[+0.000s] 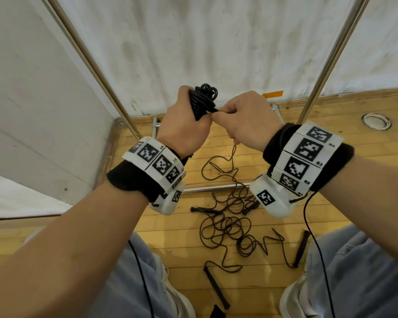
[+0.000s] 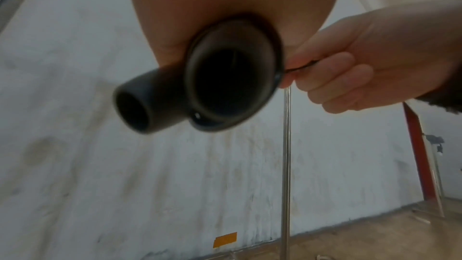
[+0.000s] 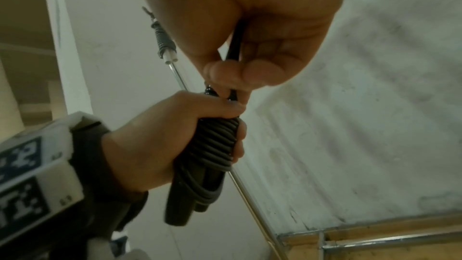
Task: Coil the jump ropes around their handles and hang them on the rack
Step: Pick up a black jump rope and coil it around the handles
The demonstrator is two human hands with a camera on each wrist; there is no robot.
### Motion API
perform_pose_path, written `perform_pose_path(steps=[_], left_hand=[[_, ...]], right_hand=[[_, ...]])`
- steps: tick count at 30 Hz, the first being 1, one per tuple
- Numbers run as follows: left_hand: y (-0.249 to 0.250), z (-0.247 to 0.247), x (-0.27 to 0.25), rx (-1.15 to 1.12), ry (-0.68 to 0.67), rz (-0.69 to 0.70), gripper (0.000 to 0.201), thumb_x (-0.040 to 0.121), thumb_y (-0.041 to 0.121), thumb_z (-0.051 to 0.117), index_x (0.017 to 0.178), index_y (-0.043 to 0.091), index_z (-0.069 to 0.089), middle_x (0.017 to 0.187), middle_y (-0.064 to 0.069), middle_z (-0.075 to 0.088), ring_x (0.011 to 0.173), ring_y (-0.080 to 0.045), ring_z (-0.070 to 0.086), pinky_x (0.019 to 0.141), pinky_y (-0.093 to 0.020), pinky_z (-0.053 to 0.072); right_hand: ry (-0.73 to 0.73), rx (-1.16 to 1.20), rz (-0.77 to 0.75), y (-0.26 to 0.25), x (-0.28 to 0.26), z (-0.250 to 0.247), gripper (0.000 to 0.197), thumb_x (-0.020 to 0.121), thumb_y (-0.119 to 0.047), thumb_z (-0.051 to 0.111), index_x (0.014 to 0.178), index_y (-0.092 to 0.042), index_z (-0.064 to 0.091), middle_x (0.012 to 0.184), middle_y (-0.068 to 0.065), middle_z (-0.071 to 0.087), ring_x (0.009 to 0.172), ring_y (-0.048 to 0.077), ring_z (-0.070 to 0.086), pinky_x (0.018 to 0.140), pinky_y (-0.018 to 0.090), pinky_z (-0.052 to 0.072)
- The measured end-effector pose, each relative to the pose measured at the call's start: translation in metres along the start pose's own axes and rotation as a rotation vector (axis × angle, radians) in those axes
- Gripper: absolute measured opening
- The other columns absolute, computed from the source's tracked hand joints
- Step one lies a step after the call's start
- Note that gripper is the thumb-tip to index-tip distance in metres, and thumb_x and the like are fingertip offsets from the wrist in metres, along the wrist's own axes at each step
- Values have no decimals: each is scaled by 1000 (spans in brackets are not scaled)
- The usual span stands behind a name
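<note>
Two hands up at chest height, both busy on one jump rope. Nearest the camera, at 6 o'clock on the wood floor (image 1: 345, 145): loose black ropes (image 1: 228, 228) in a tangle between the person's shoes, with several black handles (image 1: 216, 288) lying around it, one at 5 o'clock, one at 3 o'clock of the tangle, two at its 12 o'clock side.

Left hand (image 1: 184, 127) is wrapped around a pair of black handles (image 3: 190, 195) held together, cord coiled tight around them in neat turns (image 3: 215, 143); a knotted bunch of cord (image 1: 206, 91) sticks out above the fist. Handle ends point down out of the bottom of the grip, seen end-on in the left wrist view (image 2: 225, 78).

Right hand (image 1: 246, 120), at 3 o'clock of the left and touching it, pinches the free cord (image 3: 233, 46) between thumb and curled fingers right at the coil. A slack length of that cord (image 1: 233, 154) hangs from under the right hand down toward the floor tangle.

Farther out, at 12 o'clock: metal rack, two uprights (image 1: 94, 65) (image 1: 326, 72) rising at 11 and 1 o'clock, base bar (image 1: 216, 188) on the floor. White wall (image 1: 205, 42) behind it, orange tape patch (image 1: 272, 94) low on the wall.
</note>
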State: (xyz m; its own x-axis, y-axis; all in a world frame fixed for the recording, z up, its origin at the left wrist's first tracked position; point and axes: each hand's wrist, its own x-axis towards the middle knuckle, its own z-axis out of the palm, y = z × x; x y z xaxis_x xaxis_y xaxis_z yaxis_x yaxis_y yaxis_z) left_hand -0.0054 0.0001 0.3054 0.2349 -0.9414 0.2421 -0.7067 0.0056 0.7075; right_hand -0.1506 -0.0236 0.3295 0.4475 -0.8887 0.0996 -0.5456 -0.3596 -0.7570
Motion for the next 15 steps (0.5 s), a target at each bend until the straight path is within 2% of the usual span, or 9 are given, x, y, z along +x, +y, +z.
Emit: perform_pose_path(steps=[2, 4, 6, 9, 12, 15], left_hand=[[2, 1, 0, 8, 6, 12, 43, 88, 22, 60, 124, 13, 39, 77, 14, 52, 65, -5, 54, 52, -21, 39], [5, 1, 0, -25, -60, 10, 47, 89, 18, 57, 129, 13, 32, 78, 11, 52, 64, -10, 55, 54, -24, 42], [6, -1, 0, -130, -187, -8, 47, 91, 11, 48, 131, 18, 25, 77, 3, 50, 61, -14, 50, 55, -27, 44], [6, -6, -1, -268, -322, -26, 47, 91, 1, 36, 129, 24, 22, 80, -2, 44, 62, -14, 48, 54, -25, 45], [4, -8, 1, -250, -318, 7, 47, 94, 5, 48, 132, 20, 25, 93, 0, 50, 63, 1, 57, 55, -14, 48], [0, -10, 4, -191, -253, 50, 54, 89, 24, 66, 133, 22, 35, 105, 4, 55, 82, -3, 61, 68, -14, 51]], right_hand=[[15, 54, 19, -1, 1, 1, 36, 89, -25, 56, 74, 8, 63, 58, 11, 57, 50, 23, 57, 50, 25, 47], [-8, 70, 24, -1, 2, 4, 29, 91, -21, 53, 80, 4, 62, 66, 8, 57, 63, 27, 57, 59, 33, 47], [-41, 72, 34, 1, 2, 4, 15, 94, -16, 50, 90, -6, 60, 71, 0, 54, 71, 23, 54, 64, 31, 41], [-48, 57, 42, 8, 4, -1, 12, 95, -12, 47, 95, -11, 59, 73, -2, 53, 74, 22, 54, 67, 27, 40], [-2, 13, 29, 12, 5, -6, 21, 95, -12, 48, 109, -9, 63, 78, -3, 54, 74, 17, 54, 65, 24, 40], [13, 25, 7, 14, 8, -10, 23, 94, -12, 49, 111, -8, 64, 76, -4, 54, 70, 15, 53, 57, 20, 39]])
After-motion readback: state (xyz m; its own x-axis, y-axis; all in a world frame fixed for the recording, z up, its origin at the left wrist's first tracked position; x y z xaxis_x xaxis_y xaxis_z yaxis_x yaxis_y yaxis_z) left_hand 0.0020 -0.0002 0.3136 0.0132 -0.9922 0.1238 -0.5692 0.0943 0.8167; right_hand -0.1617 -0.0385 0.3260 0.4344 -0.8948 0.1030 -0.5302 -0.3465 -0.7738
